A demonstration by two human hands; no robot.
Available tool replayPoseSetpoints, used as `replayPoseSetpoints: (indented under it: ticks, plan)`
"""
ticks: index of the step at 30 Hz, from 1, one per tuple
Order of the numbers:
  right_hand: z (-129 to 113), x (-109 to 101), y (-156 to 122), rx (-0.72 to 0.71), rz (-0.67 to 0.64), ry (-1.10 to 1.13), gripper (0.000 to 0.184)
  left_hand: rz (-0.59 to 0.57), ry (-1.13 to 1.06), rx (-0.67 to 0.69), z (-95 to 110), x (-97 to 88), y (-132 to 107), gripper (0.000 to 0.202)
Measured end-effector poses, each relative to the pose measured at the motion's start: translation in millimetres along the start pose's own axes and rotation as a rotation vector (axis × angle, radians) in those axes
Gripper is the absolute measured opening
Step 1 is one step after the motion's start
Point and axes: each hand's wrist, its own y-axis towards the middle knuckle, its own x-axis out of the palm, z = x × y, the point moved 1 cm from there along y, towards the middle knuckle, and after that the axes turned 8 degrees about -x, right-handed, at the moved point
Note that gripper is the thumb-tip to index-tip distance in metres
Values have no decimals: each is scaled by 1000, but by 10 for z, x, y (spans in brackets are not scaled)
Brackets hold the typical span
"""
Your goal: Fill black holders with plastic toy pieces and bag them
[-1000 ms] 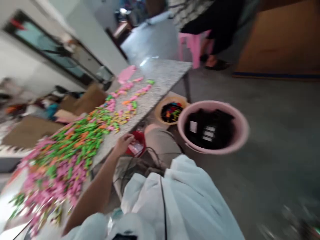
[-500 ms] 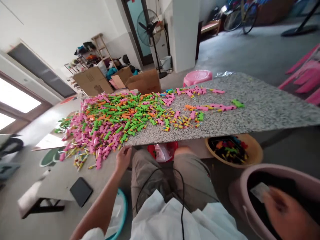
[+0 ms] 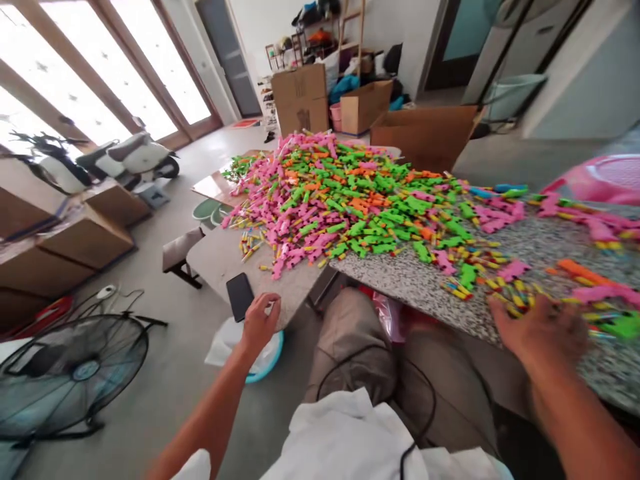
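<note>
My right hand (image 3: 543, 330) is spread low over the granite tabletop, its fingers apart at a small group of yellow-and-red sticks (image 3: 517, 293). Its fingertips are blurred and partly hide the sticks. Beside it lie pink and green toy-shaped plastic pieces, including a green piece (image 3: 623, 325). My left hand (image 3: 263, 319) is above the lower table's edge, fingers curled in, with nothing visible in them. Just left of it lies a dark phone-like slab (image 3: 240, 297). A large heap of pink, green and orange plastic pieces (image 3: 360, 200) spreads across the tables in front of me.
Below my left hand stands a blue-rimmed tub (image 3: 267, 373) with a clear plastic bag. A black floor fan (image 3: 83, 370) stands at left, near cardboard boxes (image 3: 85, 237). An open carton (image 3: 425, 133) is behind the heap, and a pink stool (image 3: 600, 180) at right.
My view has swung left. My right hand has moved from the pink bucket, where it held a small clear plastic piece, to the sticks on the table. My left hand has shifted beside the slab.
</note>
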Motion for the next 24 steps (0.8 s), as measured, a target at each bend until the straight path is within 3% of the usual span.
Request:
replayPoseSetpoints:
  ticks: [3, 4, 6, 8, 11, 14, 17, 21, 24]
  plan:
    - [-278, 33, 311, 186, -220, 117, 93, 26, -24, -104, -74, -95, -241, 24]
    - [-469, 13, 407, 188, -252, 171, 92, 39, -21, -134, -86, -112, -315, 25]
    - [-820, -18, 581, 209, -196, 275, 80, 43, 17, -131, -60, -61, -379, 26]
    - [-999, -48, 703, 186, -73, 397, 71, -17, 34, -51, 79, 146, -312, 25]
    - [-929, -232, 642, 100, 92, 477, 61, -133, -15, 162, 543, 683, -96, 23]
    - [-606, -590, 214, 15, 188, 474, 50, -283, -44, 354, 1144, 1331, 117, 30]
    - [-1, -947, -460, 112, 258, 400, 40, -408, -41, 577, 1680, 1976, 292, 52]
    - [1163, -1351, -1606, 471, 290, 172, 36, -442, 47, 742, 2227, 2741, 419, 71]
    - [1915, -1664, -2564, 816, 189, -30, 35, -459, 166, 765, 2548, 3183, 455, 82]
